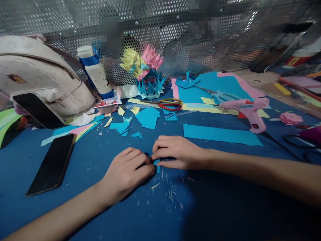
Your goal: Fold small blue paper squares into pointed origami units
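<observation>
A small bit of blue paper (157, 166) is on the dark blue table (100, 221), right between the two hands. Fingertips hide most of it. The left hand (127, 175) touches it from one side, with its fingers bent and its thumb close to them. The right hand (179, 154) touches it from the other side, fingers bent, with a small gap between thumb and fingers. I cannot tell if either hand pinches the paper or just presses on it.

Tiny thin paper bits lie near the hands, on the side close to the person. The blue table top shows between the black phone (52, 164) and the left hand, and also below both arms. The phone lies flat, well apart from the hand. Just past the right hand is a long, flat blue strip (220, 134) with straight long sides.

Farther back are cut blue scraps (147, 117), scissors (170, 104) with red and yellow handles, and a pink glue gun (250, 108) of smooth, hard stuff. Its black cord runs off to the right. Light blue scissors (225, 96) lie on big blue and pink sheets (220, 82). Spiky folded paper flowers (150, 82), yellow, pink and blue, stand by a metal wall (175, 43) full of little holes. A bottle (96, 75) leans by a pale bag (42, 73), which is cut off at the left edge. The things at the far right look blurry.
</observation>
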`<state>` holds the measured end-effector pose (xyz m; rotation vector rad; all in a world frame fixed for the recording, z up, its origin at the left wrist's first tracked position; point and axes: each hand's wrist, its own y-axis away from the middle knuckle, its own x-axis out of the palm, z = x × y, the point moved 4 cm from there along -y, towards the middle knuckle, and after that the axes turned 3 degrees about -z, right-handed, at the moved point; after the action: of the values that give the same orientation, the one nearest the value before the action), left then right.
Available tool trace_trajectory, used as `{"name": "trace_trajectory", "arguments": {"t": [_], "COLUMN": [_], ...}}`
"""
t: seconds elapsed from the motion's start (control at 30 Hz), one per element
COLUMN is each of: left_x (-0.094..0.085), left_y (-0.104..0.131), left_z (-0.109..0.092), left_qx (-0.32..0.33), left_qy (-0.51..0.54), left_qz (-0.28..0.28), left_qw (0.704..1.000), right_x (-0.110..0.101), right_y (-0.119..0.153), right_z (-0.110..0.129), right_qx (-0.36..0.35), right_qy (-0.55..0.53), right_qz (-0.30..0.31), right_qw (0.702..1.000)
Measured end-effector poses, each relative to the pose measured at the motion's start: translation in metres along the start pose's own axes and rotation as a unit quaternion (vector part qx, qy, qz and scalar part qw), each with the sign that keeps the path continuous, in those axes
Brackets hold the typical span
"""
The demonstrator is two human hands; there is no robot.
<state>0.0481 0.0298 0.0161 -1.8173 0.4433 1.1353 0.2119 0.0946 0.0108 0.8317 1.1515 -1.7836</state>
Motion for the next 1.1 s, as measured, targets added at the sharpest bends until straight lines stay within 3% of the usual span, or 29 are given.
{"name": "trace_trajectory", "arguments": {"t": [0.33, 1.1], "left_x": [-0.005, -0.004], "left_y": [0.011, 0.011], "left_z": [0.008, 0.010], "left_qx": [0.002, 0.040], "left_qy": [0.003, 0.014], "left_qz": [0.022, 0.042], "left_qw": [1.000, 0.998], "right_x": [-0.001, -0.002], "right_y": [0.000, 0.000], "right_z": [0.000, 0.000], "right_qx": [0.009, 0.015], "right_qy": [-0.005, -0.020], "right_qz": [0.005, 0.012], "right_qw": [1.000, 1.000]}}
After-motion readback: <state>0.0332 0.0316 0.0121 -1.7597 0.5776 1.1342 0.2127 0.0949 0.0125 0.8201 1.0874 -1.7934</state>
